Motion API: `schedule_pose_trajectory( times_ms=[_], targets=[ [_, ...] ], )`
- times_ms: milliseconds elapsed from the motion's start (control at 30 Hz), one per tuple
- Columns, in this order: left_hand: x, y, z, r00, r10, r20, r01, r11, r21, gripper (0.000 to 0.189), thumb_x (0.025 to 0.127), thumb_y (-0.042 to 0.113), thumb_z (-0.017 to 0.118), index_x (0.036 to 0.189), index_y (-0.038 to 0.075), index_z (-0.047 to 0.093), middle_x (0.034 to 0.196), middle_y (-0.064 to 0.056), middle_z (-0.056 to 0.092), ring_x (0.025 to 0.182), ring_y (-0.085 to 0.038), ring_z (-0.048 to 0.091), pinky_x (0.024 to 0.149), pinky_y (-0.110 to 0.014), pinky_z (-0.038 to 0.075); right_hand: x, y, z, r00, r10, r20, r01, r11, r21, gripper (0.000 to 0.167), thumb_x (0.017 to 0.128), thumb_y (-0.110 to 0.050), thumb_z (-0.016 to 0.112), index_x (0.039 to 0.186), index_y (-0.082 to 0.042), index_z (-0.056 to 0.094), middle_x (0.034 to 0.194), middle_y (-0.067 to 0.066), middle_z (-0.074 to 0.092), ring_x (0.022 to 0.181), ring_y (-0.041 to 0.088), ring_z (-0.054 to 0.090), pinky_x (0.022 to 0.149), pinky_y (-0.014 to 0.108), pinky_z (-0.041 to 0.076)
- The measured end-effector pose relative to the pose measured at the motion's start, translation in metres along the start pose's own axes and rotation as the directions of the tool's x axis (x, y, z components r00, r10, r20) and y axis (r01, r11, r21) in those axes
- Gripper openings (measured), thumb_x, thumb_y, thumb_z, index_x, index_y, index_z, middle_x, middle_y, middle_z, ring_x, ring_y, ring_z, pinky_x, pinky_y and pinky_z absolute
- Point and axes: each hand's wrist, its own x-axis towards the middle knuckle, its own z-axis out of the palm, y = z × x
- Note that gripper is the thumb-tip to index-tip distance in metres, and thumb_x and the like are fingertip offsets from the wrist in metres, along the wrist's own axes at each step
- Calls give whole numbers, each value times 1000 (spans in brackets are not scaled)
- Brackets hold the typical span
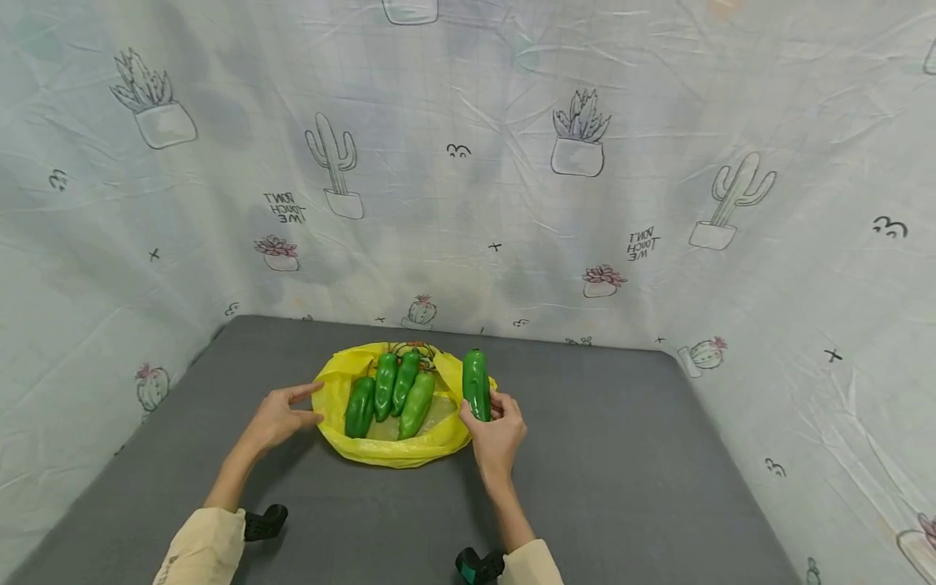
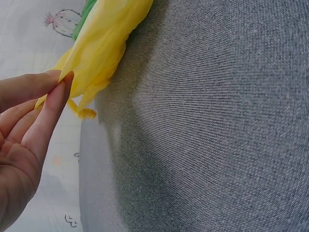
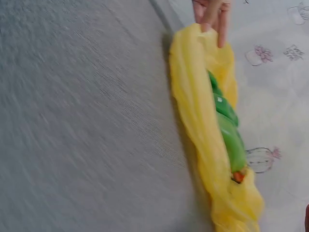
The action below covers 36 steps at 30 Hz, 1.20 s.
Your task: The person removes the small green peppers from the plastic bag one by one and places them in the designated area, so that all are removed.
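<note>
A yellow plastic bag [image 1: 395,453] lies with its mouth spread wide, and several green peppers [image 1: 415,405] rest inside it. At the bag's left rim, my left hand [image 1: 281,418] pinches the plastic between thumb and fingers, as the left wrist view shows up close on the yellow bag [image 2: 104,43]. My right hand [image 1: 497,431] holds another green pepper [image 1: 476,382] upright over the bag's right rim, thumb on one side and fingers on the other. In the right wrist view only a sliver of that hand shows at the right edge.
The bag sits on a grey cloth-covered table [image 1: 600,471]. Behind and beside it hangs a pale curtain [image 1: 468,203] printed with cacti. Dark wrist devices [image 1: 266,522] are strapped at both sleeves.
</note>
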Motion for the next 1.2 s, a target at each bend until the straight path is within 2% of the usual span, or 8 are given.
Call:
schedule_pose_trajectory(
  times_ms=[200,467,667,833,933,1067,1200],
  targets=[
    [1,1,-3,1000,13,-1,-13,1000,7,62,88,16,69,141,-3,45,140,-35,39,125,-51,41,88,-55,48,20,-3,-13,1000,29,-4,-29,1000,-4,38,70,-10,83,102,5,70,89,14,65,71,22,66,61,23,56],
    [3,3,-4,1000,3,-1,-3,1000,5,62,88,15,70,141,-4,44,140,-35,39,119,-48,49,86,-54,50,43,4,-27,998,48,-37,-49,998,-39,38,70,-10,83,103,5,70,88,15,67,70,25,67,59,19,53],
    [4,2,-3,1000,-1,2,1,1000,17,63,87,17,70,141,-3,44,139,-35,40,122,-50,45,87,-56,48,58,11,-41,994,97,-42,-100,993,-58,38,71,-13,82,103,4,69,88,15,69,71,24,68,58,21,54],
    [4,0,-2,1000,8,5,-8,1000,18,63,87,15,70,141,-3,44,140,-35,39,124,-51,41,88,-58,47,71,18,-53,995,80,-62,-86,992,-95,36,71,-15,82,100,3,69,88,15,69,71,23,68,59,24,55],
    [3,-3,-2,1000,13,5,-13,1000,19,63,87,15,70,141,-3,44,140,-35,39,126,-52,38,89,-58,46,77,20,-60,994,90,-62,-97,987,-130,36,72,-16,83,99,3,69,89,15,69,74,23,68,60,18,53],
    [1,-5,-2,1000,9,5,-9,1000,20,63,87,16,70,141,-3,44,139,-36,39,125,-52,39,88,-57,47,83,20,-63,991,115,-66,-124,977,-174,37,71,-17,83,99,3,70,90,14,70,76,25,68,60,15,50],
    [2,-6,-1,1000,11,8,-12,1000,25,63,87,17,71,141,-3,45,139,-35,39,126,-52,38,88,-58,46,88,25,-61,990,118,-75,-130,973,-191,37,71,-18,83,99,1,70,90,14,70,76,26,67,63,27,53]
  ],
)
